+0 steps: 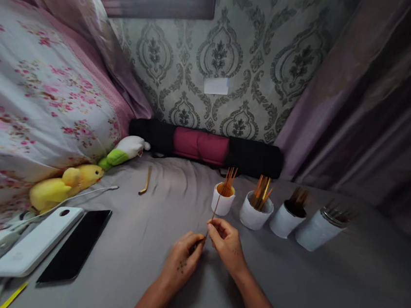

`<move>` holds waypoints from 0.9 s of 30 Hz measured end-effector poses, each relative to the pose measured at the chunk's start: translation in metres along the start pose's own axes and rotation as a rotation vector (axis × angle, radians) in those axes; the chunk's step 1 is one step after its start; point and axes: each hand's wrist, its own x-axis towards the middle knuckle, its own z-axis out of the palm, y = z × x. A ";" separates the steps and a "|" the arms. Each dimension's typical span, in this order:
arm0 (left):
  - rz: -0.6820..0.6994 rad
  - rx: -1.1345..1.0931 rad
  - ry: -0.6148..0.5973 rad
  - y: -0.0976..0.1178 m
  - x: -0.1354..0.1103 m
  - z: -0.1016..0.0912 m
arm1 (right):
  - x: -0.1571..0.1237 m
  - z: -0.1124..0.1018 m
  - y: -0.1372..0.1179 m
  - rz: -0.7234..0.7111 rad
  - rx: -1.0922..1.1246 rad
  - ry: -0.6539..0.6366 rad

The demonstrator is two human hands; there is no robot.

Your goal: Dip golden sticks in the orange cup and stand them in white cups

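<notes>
My left hand (184, 262) and my right hand (226, 243) are close together over the grey bedsheet (153, 227), both pinching one thin orange stick (214, 214) that slants up toward the nearest white cup (222, 201). That cup holds several orange sticks. Next to it on the right stand a second white cup (256, 211) with orange and yellow sticks, a third cup (287, 216) with dark sticks, and a fourth cup (318, 228) tilted to the right.
A black phone (74, 252) and a white power bank (34, 248) lie at the left front. A yellow plush duck (63, 187), a green-white plush (124, 150) and a floral pillow (39, 92) line the left. A gold bent straw (146, 183) lies near a black-red roll (206, 146).
</notes>
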 end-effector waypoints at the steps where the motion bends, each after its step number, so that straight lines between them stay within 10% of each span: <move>1: -0.010 -0.016 -0.003 0.000 0.000 0.000 | 0.000 0.000 0.000 0.000 0.007 0.001; 27: -0.389 -0.572 -0.067 0.005 0.005 0.009 | 0.000 -0.003 0.001 -0.061 -0.098 0.047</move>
